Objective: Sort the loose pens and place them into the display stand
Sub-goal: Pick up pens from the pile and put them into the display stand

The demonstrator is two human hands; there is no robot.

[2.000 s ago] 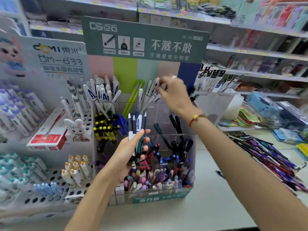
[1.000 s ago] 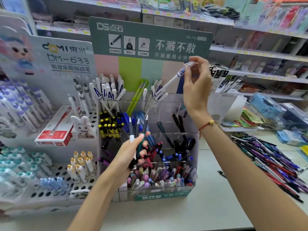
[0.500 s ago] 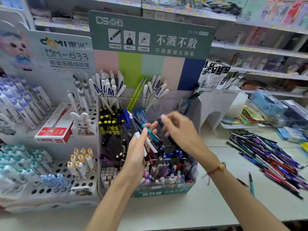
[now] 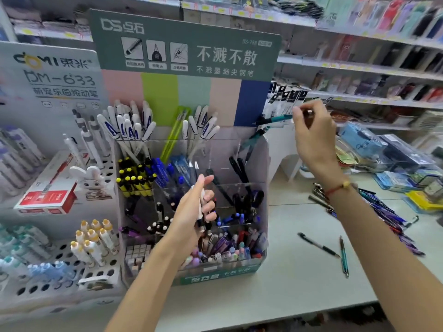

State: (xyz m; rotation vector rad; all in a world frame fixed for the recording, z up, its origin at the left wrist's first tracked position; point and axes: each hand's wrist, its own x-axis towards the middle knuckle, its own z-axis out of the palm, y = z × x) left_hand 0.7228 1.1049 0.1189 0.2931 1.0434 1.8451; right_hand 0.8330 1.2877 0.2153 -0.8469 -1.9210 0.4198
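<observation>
Left hand [image 4: 191, 212] gripping a small bunch of pens [image 4: 202, 212], fingers curled round the barrels, directly in front of the display stand [image 4: 262, 164]. Right hand [image 4: 314, 137] pinching a teal pen [image 4: 275, 119] by its end, holding it nearly level above the display stand's right rear corner, tip pointing toward the blue panel of the backboard.

Nearer than that, lying on the pale counter [image 4: 275, 288] right of the display stand: 2 loose pens, 1 black [image 4: 317, 245] and 1 teal [image 4: 344, 256], apart from each other. Farther right, spreading across the counter behind the right forearm, a heap of loose pens [image 4: 393, 219], mostly dark, purple and red.

Inside the display stand: front row crowded with pastel-capped pens, middle tiers holding black, blue and yellow-tipped ones, back row carrying white pens with blue lettering.

Standing just left of the display stand, a white perforated rack [image 4: 72, 267] with capped pens and a red box [image 4: 49, 195].

Behind the display stand, blurred shop shelves [image 4: 359, 65].
</observation>
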